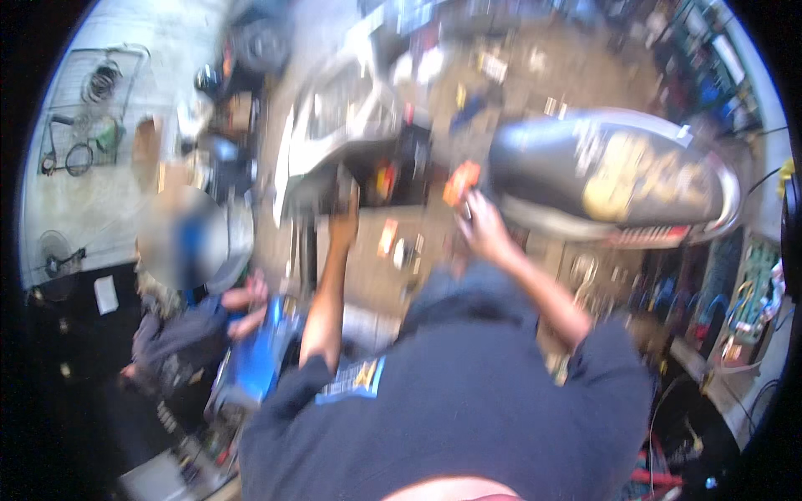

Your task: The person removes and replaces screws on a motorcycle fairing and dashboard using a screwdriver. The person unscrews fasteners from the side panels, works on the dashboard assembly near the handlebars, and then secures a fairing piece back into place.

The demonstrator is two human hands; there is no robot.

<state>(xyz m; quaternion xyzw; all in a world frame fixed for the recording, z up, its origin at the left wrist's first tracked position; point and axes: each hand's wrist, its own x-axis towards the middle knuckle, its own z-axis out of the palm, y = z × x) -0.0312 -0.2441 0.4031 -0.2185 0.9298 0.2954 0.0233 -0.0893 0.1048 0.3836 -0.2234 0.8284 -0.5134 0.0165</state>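
My right hand (484, 230) is closed around a small object (462, 182) with an orange end and a darker part near the fingers; blur hides its exact kind. It is just left of a scooter's long dark seat (535, 159), whose torn cover shows yellowish foam. My left hand (345, 221) reaches up to the lower edge of the scooter's white and dark front section (292, 163). Its fingers are smeared, and whether they grip or only touch that edge is unclear. Between my hands lies a dark recess with red and yellow bits inside.
At the left a person (180, 334) sits close by, next to a blue scooter panel (259, 351). Small parts and an orange packet (388, 238) lie on the brown floor. Wall-hung wires (102, 82) are at far left; cluttered shelves (756, 284) line the right.
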